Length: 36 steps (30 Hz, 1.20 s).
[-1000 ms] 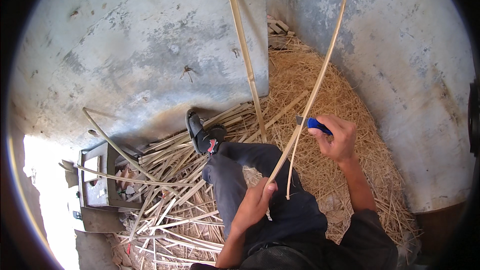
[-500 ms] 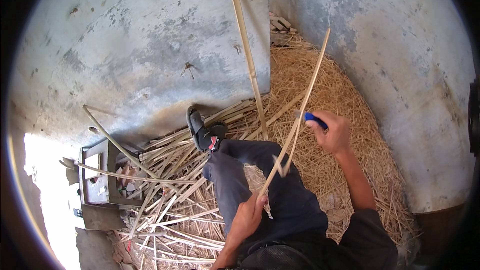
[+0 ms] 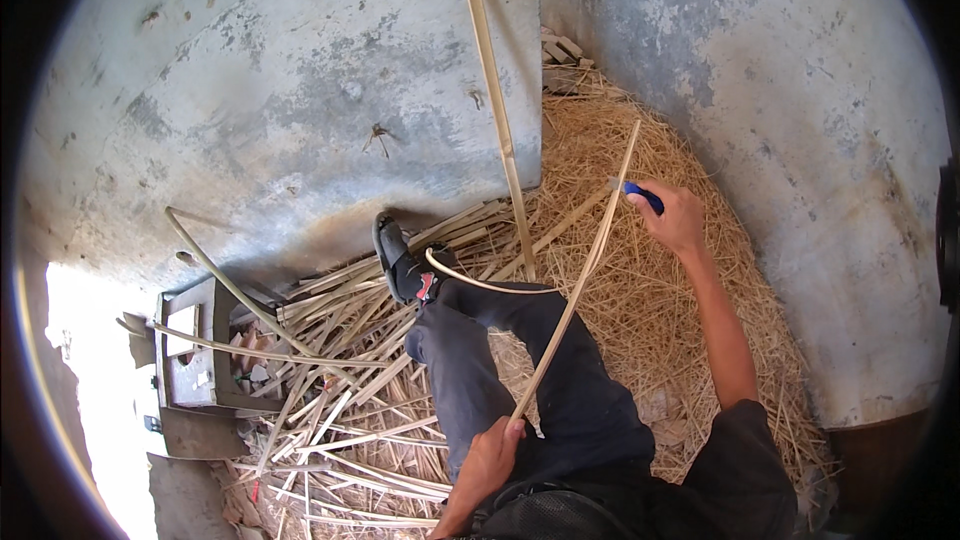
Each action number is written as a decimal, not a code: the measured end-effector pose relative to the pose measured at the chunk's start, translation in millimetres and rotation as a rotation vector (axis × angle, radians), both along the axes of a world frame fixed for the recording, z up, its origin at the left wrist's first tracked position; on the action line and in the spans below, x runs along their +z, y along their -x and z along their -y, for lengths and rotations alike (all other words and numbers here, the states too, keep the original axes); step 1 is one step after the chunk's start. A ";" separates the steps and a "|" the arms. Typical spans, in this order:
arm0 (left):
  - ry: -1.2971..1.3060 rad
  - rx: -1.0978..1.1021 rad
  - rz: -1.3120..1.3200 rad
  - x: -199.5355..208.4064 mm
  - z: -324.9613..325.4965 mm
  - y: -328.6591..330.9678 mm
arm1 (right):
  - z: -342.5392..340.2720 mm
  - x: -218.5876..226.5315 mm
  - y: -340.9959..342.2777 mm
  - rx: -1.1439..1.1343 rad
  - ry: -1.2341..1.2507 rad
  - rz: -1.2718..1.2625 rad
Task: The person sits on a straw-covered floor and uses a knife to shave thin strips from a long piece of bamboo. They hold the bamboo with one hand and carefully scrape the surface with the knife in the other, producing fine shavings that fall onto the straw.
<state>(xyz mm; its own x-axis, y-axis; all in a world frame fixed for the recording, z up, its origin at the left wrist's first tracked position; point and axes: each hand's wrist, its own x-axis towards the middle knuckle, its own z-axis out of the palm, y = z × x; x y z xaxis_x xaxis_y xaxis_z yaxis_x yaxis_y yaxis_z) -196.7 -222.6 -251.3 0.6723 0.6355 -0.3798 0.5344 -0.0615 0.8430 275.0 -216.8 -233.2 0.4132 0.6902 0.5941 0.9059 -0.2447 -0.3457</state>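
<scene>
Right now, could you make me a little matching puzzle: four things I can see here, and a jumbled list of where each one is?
1. Blue-handled knife
2. Strip nearest the knife
3. Tall wooden strip
4. Grey box

A. Upright against the wall
B. Lower end in the left hand
C. In the left part of the picture
D. In the right hand

Pairs: 1-D, 2-B, 3-A, 4-C

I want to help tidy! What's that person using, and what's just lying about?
In use:
left hand, gripping the pale strip
right hand, holding the blue-handled knife at the strip

Apparently just lying about:
heaped strips
straw-coloured scraps
grey box
</scene>
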 end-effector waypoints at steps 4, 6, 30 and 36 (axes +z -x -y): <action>-0.023 0.005 0.025 4.2 -1.5 -2.8 | -3.2 -3.2 -5.5 0.012 0.110 -0.041; -0.033 0.012 0.009 0.2 -1.0 -1.2 | -5.4 -2.4 -5.1 0.027 0.109 -0.027; 0.245 -0.141 0.029 -15.2 -35.7 32.5 | 108.0 -89.4 -110.7 -0.657 0.491 -0.499; 0.655 -0.123 0.201 -8.8 -58.1 0.5 | 145.3 -179.9 -91.9 -0.517 0.515 -0.812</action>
